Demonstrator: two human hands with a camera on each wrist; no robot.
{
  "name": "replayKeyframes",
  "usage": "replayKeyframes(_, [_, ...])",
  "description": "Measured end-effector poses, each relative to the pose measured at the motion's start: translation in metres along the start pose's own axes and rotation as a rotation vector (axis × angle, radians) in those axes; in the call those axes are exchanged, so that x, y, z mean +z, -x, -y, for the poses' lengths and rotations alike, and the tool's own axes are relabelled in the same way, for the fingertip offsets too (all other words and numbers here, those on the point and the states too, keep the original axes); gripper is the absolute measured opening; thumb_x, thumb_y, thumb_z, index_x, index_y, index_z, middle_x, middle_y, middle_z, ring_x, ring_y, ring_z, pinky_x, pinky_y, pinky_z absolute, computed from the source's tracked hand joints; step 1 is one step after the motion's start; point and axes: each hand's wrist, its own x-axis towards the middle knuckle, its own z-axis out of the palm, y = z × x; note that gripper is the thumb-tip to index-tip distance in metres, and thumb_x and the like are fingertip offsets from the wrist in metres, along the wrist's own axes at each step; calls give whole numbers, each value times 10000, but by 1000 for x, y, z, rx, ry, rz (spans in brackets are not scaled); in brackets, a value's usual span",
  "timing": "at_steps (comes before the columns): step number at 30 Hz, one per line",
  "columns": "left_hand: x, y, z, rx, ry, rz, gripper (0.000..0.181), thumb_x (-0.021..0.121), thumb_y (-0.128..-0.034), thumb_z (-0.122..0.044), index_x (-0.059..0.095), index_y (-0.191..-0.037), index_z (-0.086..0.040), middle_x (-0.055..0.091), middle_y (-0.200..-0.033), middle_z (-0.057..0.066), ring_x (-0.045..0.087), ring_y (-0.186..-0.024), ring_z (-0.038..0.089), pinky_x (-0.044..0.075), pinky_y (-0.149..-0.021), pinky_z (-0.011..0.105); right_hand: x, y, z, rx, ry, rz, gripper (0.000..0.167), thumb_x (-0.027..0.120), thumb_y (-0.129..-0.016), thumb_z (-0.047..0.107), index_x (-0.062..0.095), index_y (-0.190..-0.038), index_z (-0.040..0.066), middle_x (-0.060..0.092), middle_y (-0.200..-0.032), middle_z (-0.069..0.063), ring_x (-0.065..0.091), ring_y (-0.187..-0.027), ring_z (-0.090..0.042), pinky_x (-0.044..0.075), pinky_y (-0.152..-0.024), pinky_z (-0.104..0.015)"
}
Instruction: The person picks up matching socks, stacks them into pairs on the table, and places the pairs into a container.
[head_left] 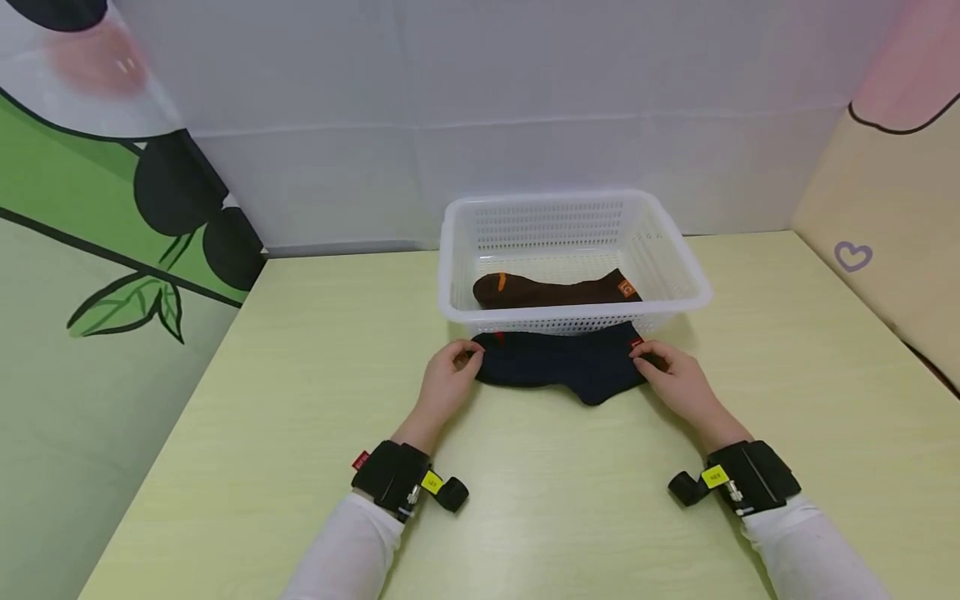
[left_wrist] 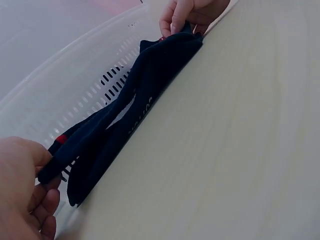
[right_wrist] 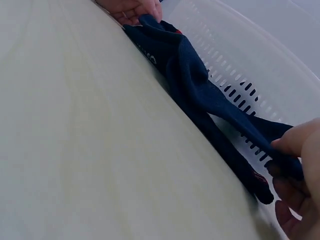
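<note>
Dark navy socks with small red marks are stretched lengthwise just in front of the white basket. My left hand pinches the left end, the toe end, between thumb and fingers. At the other end, my right hand pinches the cuff near a red tag. Both wrist views show two layers of navy fabric: an upper layer is raised by the fingers, and a lower layer with pale lettering lies beneath it on the table. A brown sock with orange marks lies inside the basket.
The white perforated basket stands at the back of the pale wooden table, directly behind the navy socks. A pale cloth hangs behind the table, with printed panels at the left and right. A black strap with a small camera is on each wrist.
</note>
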Motion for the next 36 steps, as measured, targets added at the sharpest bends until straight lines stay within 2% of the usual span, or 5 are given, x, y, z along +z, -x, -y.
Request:
replayKeyframes(5, [0,1,-1,14,25,-21,124,590,-898,-108,652,-978,-36,575,-828,85,503,-777,190,390,-696,277,1,1,-1,-9,-12,-49,149,573,-927,102,645,-1030,22,646,-1122,-192,542,-937,-126,400,-759,-158])
replayKeyframes(12, [-1,3,0,16,-80,17,115,598,-868,-96,647,-965,-56,556,-814,65,494,-754,187,396,-706,293,0,1,-2,-38,27,28,136,596,-903,55,654,-1009,-8,622,-1092,-212,555,-990,-320,420,-832,-390])
replayKeyframes(18, [-1,1,1,73,-136,-44,131,618,-848,-107,637,-933,-9,622,-913,140,550,-875,275,430,-820,389,1,0,-3,-36,42,25,147,616,-871,25,660,-1000,-30,574,-1022,-208,519,-910,-292,398,-783,-374])
replayKeyframes(23, [0,2,2,21,-251,-106,293,600,-890,-253,631,-983,23,586,-980,196,510,-961,374,370,-863,481,0,-3,-4,-11,47,-21,243,601,-891,78,581,-1079,-74,574,-1026,-244,538,-918,-332,419,-795,-403])
replayKeyframes(36, [8,4,-7,-102,-393,-45,474,591,-882,-456,628,-948,11,465,-1093,180,376,-1017,356,272,-900,485,7,-12,4,37,263,-12,439,637,-870,254,580,-1095,-118,563,-1027,-315,480,-1007,-480,335,-845,-562])
